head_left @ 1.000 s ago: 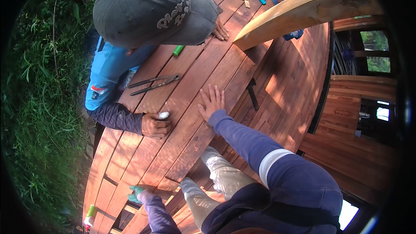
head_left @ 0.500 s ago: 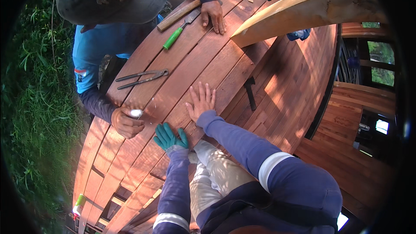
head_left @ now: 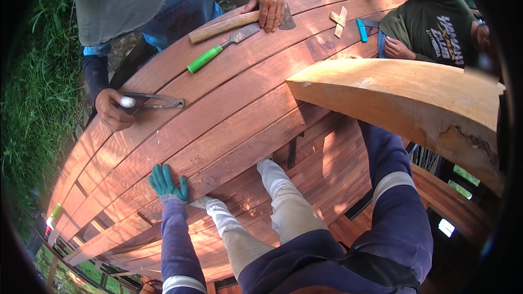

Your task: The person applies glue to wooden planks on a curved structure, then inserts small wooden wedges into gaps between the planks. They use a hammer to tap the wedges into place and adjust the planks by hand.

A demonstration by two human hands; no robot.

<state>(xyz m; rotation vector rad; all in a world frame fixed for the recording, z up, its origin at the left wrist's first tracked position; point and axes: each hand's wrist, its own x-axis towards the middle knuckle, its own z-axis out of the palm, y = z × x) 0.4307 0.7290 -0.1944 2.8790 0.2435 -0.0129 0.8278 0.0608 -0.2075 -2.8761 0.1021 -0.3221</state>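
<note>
My left hand [head_left: 168, 184] in the teal glove is lying flat with the fingers spread on the planked wooden surface [head_left: 229, 114], low and left of centre in the frame, just resting there, not gripping anything. Can't tell what my right hand is doing: the arm goes up behind the big pale beam [head_left: 403, 103] on the right and the hand is hidden.

The planks are reddish-brown, long curved strips running side by side from lower left to upper right, smooth with narrow seams and patches of sun on them. They fill the middle of the frame.

Upper left, another person's hand [head_left: 111, 110] holds a white stub beside metal pliers [head_left: 155, 100]. Near the top, their other hand [head_left: 271, 6] rests on a wooden handle [head_left: 223, 27], next to a green-handled tool [head_left: 215, 54].
</note>
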